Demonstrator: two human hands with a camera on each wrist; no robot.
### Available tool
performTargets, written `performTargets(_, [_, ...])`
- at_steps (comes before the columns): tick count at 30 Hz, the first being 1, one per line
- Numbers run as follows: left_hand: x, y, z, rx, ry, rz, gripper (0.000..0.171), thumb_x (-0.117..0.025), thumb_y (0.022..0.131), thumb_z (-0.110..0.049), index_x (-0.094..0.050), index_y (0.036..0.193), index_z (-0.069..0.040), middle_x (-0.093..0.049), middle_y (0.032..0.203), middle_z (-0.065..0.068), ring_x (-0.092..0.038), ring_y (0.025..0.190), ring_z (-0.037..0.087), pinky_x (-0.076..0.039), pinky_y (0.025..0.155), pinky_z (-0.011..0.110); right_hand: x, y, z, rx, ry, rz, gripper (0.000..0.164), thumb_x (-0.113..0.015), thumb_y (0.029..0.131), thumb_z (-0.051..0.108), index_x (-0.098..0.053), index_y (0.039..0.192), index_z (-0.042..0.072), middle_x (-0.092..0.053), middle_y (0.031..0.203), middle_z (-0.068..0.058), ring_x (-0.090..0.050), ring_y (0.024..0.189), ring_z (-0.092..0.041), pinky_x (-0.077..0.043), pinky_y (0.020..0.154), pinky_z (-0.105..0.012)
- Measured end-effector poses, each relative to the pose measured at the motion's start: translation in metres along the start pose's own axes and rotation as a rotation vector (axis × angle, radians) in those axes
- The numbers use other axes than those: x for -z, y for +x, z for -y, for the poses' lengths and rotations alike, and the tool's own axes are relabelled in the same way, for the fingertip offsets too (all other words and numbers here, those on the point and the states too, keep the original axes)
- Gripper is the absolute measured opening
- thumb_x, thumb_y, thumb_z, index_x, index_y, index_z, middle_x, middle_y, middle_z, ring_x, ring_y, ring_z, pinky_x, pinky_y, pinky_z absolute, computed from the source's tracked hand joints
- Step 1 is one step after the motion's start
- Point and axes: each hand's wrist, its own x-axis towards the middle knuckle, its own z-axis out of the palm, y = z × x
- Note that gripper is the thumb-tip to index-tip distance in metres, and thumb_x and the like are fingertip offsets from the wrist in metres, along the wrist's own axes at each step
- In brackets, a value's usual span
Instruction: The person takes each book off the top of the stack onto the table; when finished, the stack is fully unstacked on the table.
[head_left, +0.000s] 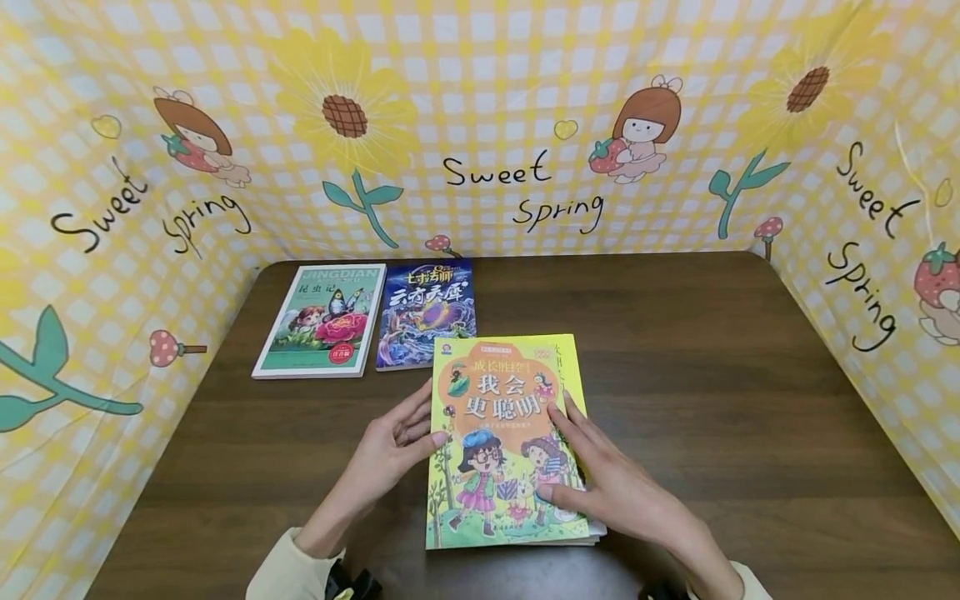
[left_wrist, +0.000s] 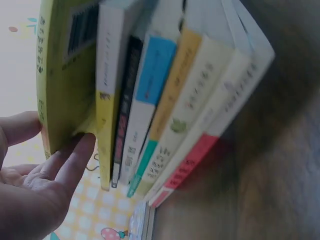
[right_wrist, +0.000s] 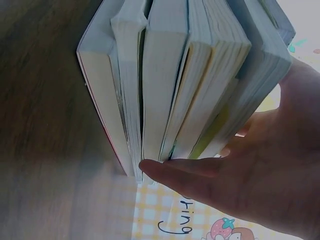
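A yellow-green children's picture book [head_left: 495, 467] with cartoon children on its cover lies on top of a stack of books. My left hand [head_left: 392, 440] pinches it at the left side, thumb on the cover edge and fingers beneath. The left wrist view shows this top book [left_wrist: 67, 75] tilted up from the stack [left_wrist: 160, 110], a gap opening at its spine side. My right hand [head_left: 611, 475] is at the right side, its thumb over the cover. In the right wrist view its extended fingers [right_wrist: 185, 175] touch the page edges of the stack [right_wrist: 165, 85].
Two books lie flat side by side behind and left of the stack: a green-and-white one with a butterfly [head_left: 322, 321] and a blue-purple one [head_left: 426, 312]. The dark wooden table [head_left: 712, 375] is bordered by a yellow checked cloth [head_left: 480, 108] at the back and sides.
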Motion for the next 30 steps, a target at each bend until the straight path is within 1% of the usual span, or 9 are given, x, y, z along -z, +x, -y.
performTargets(3, [-0.001,-0.001,-0.003,0.030,-0.098,0.057,0.078,-0.068,0.091,-0.017,-0.021,0.154,-0.018,-0.044,0.144,0.020,-0.065,0.105,0.031,-0.056,0.078,0.041,0.001,0.000,0.000,-0.010,0.004,-0.005,0.092,-0.062,0.082,0.065,-0.012,0.154,0.039,-0.004,0.161,0.003,-0.019,0.143,-0.032,-0.033,0.099,-0.066])
performTargets(6, [-0.001,-0.001,-0.005,0.063,-0.174,0.091,0.081,-0.067,0.092,-0.013,-0.018,0.155,-0.024,-0.046,0.142,0.021,-0.069,0.092,0.034,-0.056,0.066,0.049,0.001,0.000,0.000,-0.018,0.005,-0.011,0.091,-0.062,0.082,0.066,-0.011,0.153,0.041,-0.004,0.161,0.003,-0.020,0.143,-0.033,-0.033,0.098,-0.067])
performTargets(7, [-0.001,-0.002,-0.005,0.065,-0.196,0.098,0.081,-0.066,0.092,-0.011,-0.017,0.155,-0.025,-0.047,0.141,0.021,-0.069,0.090,0.035,-0.056,0.063,0.051,0.001,0.000,0.000,-0.018,0.007,-0.010,0.091,-0.062,0.082,0.066,-0.010,0.153,0.041,-0.003,0.161,0.003,-0.020,0.143,-0.033,-0.034,0.098,-0.067])
performTargets(9, [-0.001,-0.002,-0.004,0.055,-0.217,0.092,0.080,-0.065,0.092,-0.009,-0.017,0.155,-0.024,-0.047,0.141,0.022,-0.069,0.088,0.036,-0.055,0.060,0.052,0.001,0.000,0.000,-0.011,0.007,-0.008,0.091,-0.061,0.082,0.066,-0.009,0.153,0.042,-0.002,0.161,0.003,-0.020,0.143,-0.034,-0.034,0.098,-0.067])
performTargets(13, [0.001,-0.002,-0.002,0.035,-0.239,0.069,0.078,-0.064,0.092,-0.007,-0.020,0.155,-0.020,-0.047,0.141,0.022,-0.069,0.087,0.036,-0.055,0.056,0.049,0.001,-0.002,-0.002,0.002,0.025,0.004,0.090,-0.060,0.083,0.066,-0.006,0.152,0.044,0.004,0.161,0.010,-0.022,0.142,-0.035,-0.037,0.096,-0.065])
performTargets(16, [0.004,-0.002,0.001,0.046,-0.271,0.058,0.077,-0.065,0.091,-0.006,-0.022,0.154,-0.021,-0.048,0.140,0.021,-0.068,0.088,0.035,-0.056,0.055,0.047,0.003,-0.005,-0.005,0.006,0.043,0.014,0.088,-0.060,0.085,0.063,-0.006,0.152,0.044,0.010,0.160,0.014,-0.024,0.140,-0.037,-0.039,0.095,-0.065])
performTargets(21, [0.011,-0.004,0.002,0.038,-0.333,0.048,0.076,-0.063,0.092,-0.003,-0.022,0.154,-0.018,-0.049,0.139,0.022,-0.069,0.088,0.034,-0.056,0.056,0.045,0.006,-0.010,-0.012,-0.014,0.067,0.019,0.086,-0.060,0.085,0.062,-0.014,0.154,0.037,0.013,0.159,0.017,-0.022,0.143,-0.032,-0.041,0.095,-0.059])
performTargets(24, [0.016,-0.004,0.001,0.019,-0.332,0.041,0.075,-0.061,0.093,-0.002,-0.021,0.155,-0.016,-0.051,0.137,0.021,-0.069,0.088,0.032,-0.057,0.057,0.044,0.006,-0.011,-0.015,-0.014,0.064,0.008,0.086,-0.059,0.085,0.063,-0.017,0.154,0.034,0.014,0.158,0.019,-0.021,0.143,-0.029,-0.041,0.096,-0.057])
performTargets(30, [0.027,-0.006,-0.001,-0.008,-0.342,-0.012,0.071,-0.059,0.094,-0.001,-0.025,0.154,-0.019,-0.058,0.132,0.010,-0.070,0.089,0.028,-0.057,0.058,0.040,0.002,-0.010,-0.020,0.040,0.034,0.001,0.086,-0.058,0.086,0.063,-0.015,0.154,0.034,0.013,0.159,0.016,-0.025,0.142,-0.029,-0.040,0.097,-0.056])
